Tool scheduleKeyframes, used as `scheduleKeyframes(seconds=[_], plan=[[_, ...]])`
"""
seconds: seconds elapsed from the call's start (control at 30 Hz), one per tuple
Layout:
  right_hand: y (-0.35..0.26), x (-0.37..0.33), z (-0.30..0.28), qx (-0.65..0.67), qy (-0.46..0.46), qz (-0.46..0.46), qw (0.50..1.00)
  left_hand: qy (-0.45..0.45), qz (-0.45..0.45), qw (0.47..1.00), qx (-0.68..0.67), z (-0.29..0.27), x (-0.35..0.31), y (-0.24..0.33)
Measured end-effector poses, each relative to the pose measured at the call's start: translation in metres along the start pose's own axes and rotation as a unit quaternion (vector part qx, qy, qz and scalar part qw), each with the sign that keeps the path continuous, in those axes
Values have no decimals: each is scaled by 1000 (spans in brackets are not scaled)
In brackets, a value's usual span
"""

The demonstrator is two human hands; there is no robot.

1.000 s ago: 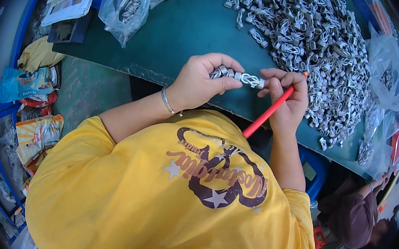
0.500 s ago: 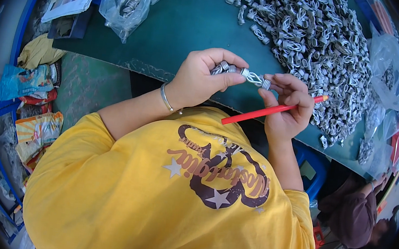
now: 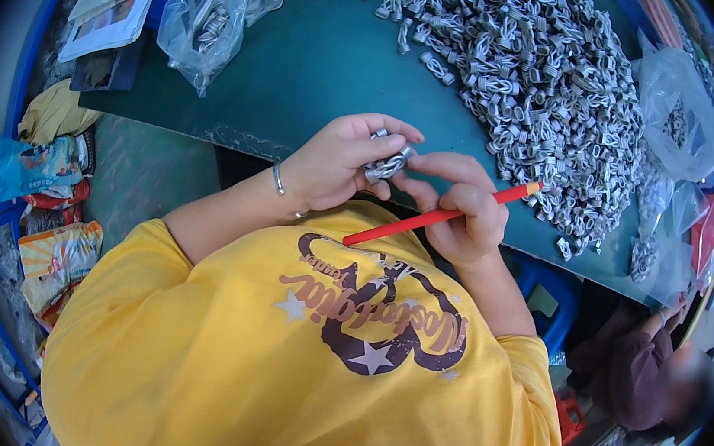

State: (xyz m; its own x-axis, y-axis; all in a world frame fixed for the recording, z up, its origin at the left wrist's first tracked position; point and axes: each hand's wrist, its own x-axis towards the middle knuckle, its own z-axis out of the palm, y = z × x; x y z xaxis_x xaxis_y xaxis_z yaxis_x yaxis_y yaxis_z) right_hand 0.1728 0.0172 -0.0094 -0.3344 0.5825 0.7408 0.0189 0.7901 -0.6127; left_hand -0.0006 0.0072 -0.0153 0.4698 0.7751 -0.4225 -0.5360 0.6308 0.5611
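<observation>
My left hand (image 3: 336, 158) is closed around a few small silver metal loop pieces (image 3: 387, 165) with ribbed bands, held just past the table's near edge. My right hand (image 3: 465, 213) carries a long red pen-like stick (image 3: 413, 223) between its fingers, with an orange end pointing up to the right. Its thumb and forefinger reach to the pieces in my left hand; whether they grip one is hard to see. On the green table beyond lies a large heap of the same metal pieces (image 3: 552, 104).
Clear plastic bags (image 3: 203, 28) with metal pieces lie at the table's far left, beside papers (image 3: 119, 2). More plastic bags (image 3: 686, 110) are at the right. A blue stool (image 3: 550, 304) stands under the table (image 3: 303, 69). Another person (image 3: 628, 373) sits at the far right.
Both hands have come lower and slightly left. The chain-like piece stretched between them now sits bunched in my left hand, and the red stick has moved left with my right hand.
</observation>
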Motion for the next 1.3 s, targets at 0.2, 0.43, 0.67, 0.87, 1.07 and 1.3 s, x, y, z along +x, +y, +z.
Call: scheduleKeyframes(seconds=[0.2, 0.43, 0.67, 0.87, 1.07, 1.3], plan=[[42, 14, -43, -406, 19, 75, 911, 57, 39, 997, -35, 4, -3, 8], [43, 17, -45, -408, -10, 65, 911, 46, 52, 985, -157, 3, -1, 10], [39, -2, -24, -303, -31, 56, 951, 72, 45, 973, -214, 0, -2, 13], [31, -2, -19, -254, -18, 89, 963, 73, 29, 975, -209, -2, -3, 15], [10, 5, -8, 106, 154, 312, 931, 106, 23, 986, -126, 4, -7, 14], [5, 4, -6, 298, 169, 392, 854, 39, 55, 992, 106, 13, -11, 15]])
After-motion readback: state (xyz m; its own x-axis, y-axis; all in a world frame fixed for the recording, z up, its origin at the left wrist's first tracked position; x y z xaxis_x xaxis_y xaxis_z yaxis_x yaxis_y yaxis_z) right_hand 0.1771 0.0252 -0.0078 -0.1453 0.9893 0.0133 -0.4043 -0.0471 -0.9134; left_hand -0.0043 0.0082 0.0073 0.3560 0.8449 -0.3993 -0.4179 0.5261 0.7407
